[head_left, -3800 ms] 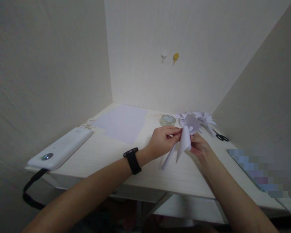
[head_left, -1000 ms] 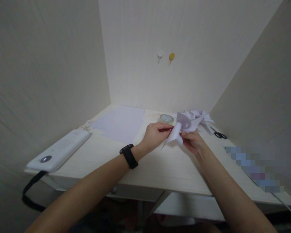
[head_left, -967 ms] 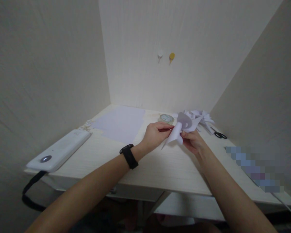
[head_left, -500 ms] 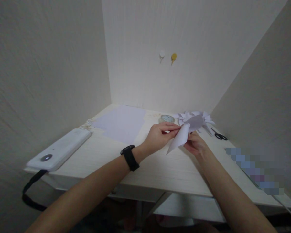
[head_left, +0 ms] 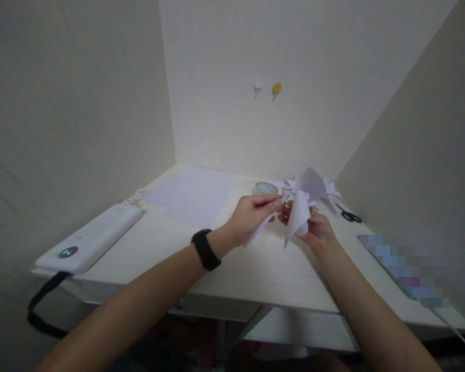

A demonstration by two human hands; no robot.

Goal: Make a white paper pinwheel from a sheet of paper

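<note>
A white paper pinwheel (head_left: 299, 211) with large curled blades is held up above the table's right half. My right hand (head_left: 318, 227) grips it from below and behind, its fingers partly covered by the paper. At its left side, my left hand (head_left: 258, 214) pinches a narrow white paper blade (head_left: 259, 231) between thumb and fingers; this slants down beneath the hand. Whether that blade joins the rest is hidden. Just behind lie more folded white paper shapes (head_left: 332, 188), and a roll of clear tape (head_left: 266, 188) sits to their left.
Flat white paper sheets (head_left: 201, 194) lie at the table's back left. A white device with a black strap (head_left: 91, 237) rests along the left edge. Black scissors (head_left: 351, 216) and a blurred-out flat object with a cable (head_left: 401, 268) are on the right. Walls enclose three sides.
My left hand has moved slightly down and left, drawing a paper blade away from the others. The pinwheel has turned, so one blade now stands more upright.
</note>
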